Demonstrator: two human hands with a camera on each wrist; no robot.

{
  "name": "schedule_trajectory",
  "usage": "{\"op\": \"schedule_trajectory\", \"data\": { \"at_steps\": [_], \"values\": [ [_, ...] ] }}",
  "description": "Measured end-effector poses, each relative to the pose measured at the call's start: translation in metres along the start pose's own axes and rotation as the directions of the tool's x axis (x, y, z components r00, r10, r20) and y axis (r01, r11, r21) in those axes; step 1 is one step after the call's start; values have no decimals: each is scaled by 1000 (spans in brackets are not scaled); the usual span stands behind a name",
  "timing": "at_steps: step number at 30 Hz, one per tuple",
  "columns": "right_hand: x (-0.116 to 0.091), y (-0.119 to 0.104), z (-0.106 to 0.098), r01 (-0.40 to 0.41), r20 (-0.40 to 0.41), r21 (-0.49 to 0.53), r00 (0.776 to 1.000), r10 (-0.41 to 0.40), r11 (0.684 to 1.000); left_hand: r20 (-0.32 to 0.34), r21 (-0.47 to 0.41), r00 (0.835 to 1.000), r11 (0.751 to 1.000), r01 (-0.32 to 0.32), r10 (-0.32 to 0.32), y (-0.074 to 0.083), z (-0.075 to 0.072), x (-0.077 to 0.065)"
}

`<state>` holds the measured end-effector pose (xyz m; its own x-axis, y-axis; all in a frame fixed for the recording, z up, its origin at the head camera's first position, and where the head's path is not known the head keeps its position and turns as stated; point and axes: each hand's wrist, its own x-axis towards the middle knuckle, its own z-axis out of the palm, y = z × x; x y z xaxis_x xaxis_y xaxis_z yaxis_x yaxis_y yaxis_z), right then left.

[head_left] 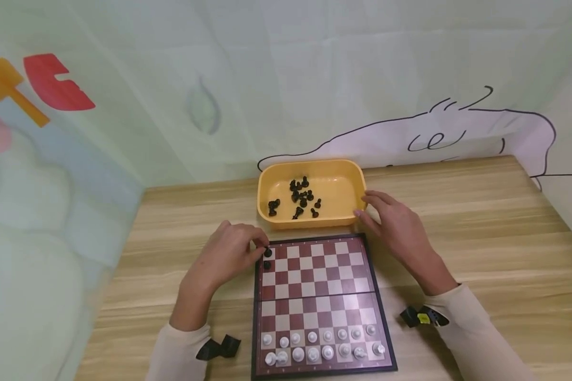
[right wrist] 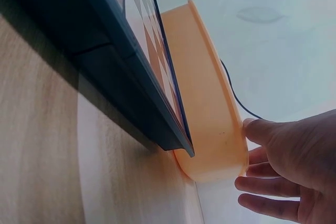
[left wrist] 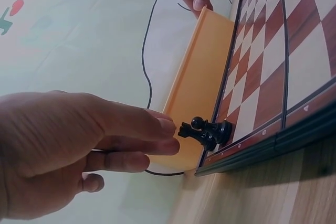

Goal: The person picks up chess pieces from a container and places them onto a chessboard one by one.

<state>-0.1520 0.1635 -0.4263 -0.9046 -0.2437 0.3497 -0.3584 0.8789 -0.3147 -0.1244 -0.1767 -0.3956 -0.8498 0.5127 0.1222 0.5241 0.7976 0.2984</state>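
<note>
At the chessboard's far left corner, my left hand [head_left: 231, 251] has its fingertips beside a black rook [left wrist: 185, 130]. A small gap shows between fingers and rook in the left wrist view. Next to the rook stands a black pawn [left wrist: 197, 123], on the square nearer to me. The chessboard [head_left: 307, 275] lies flat, with white pieces [head_left: 312, 353] in two rows along its near edge. My right hand [head_left: 400, 227] touches the right end of a yellow tray [head_left: 314, 223] with fairly straight fingers. Several black chess pieces [head_left: 303, 202] lie loose in the tray.
The wooden table [head_left: 486, 233] extends to both sides of the board. The tray stands just behind the board, against a patterned cloth backdrop [head_left: 286, 79]. Both wrists carry black straps, the right strap [head_left: 424, 317] with a yellow tag.
</note>
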Motion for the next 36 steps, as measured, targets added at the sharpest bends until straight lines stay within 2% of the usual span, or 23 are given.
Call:
{"op": "schedule_trajectory", "data": {
  "at_steps": [9,15,28,33,36],
  "values": [
    [-1,0,1,-5,22,5,1000,5,1000,-53,-5,999,1000,-12,11,-2,-1,-3],
    [0,0,1,-11,11,5,1000,10,1000,-118,15,993,1000,-15,16,-1,-2,0],
    [0,-1,2,-5,29,13,1000,5,1000,-115,37,993,999,-23,27,-3,-5,2],
    [1,-1,1,-23,21,-2,1000,23,1000,-131,60,990,997,-51,59,-4,-12,10],
    [1,-1,0,-24,26,-7,999,24,1000,-114,68,992,997,-42,49,-3,-16,15]
  ]
}}
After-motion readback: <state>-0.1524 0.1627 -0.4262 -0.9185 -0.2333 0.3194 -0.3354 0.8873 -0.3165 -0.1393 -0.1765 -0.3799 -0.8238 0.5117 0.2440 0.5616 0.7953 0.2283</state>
